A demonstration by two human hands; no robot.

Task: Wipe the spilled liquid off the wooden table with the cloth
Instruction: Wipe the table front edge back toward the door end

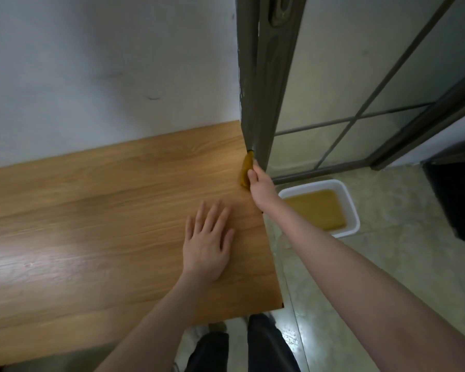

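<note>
Two hands in play over one wooden table point(91, 210). The left hand point(207, 245) lies flat on the wood, palm down, fingers straight and slightly spread, holding nothing. Its fingertips point toward the far right corner of the tabletop.

Up ahead and to the right of that flat palm, the right hand point(261, 183) is working the table's right edge. Its fingers are curled round one cloth point(246, 171), mustard yellow, bunched into a narrow wad. The cloth sits just beyond the knuckles, pressed against the edge of the table near the far right corner, and its top end reaches up to the foot of a dark door frame point(261, 76) that rises directly beyond the hand.

Right of the gripping hand's wrist and down on the floor sits one white tub point(352, 208), rectangular, holding yellowish-brown liquid. It lies below the right forearm, apart from the table. Further right of that, one dark box-like object point(457, 194) stands on the floor; what it is I cannot tell.

A pale sheen shows on the wood well to the left of the flat hand; whether that is wet or just light, I cannot tell. Below both forearms, two dark trouser legs point(266, 345) show at the near table edge.
</note>
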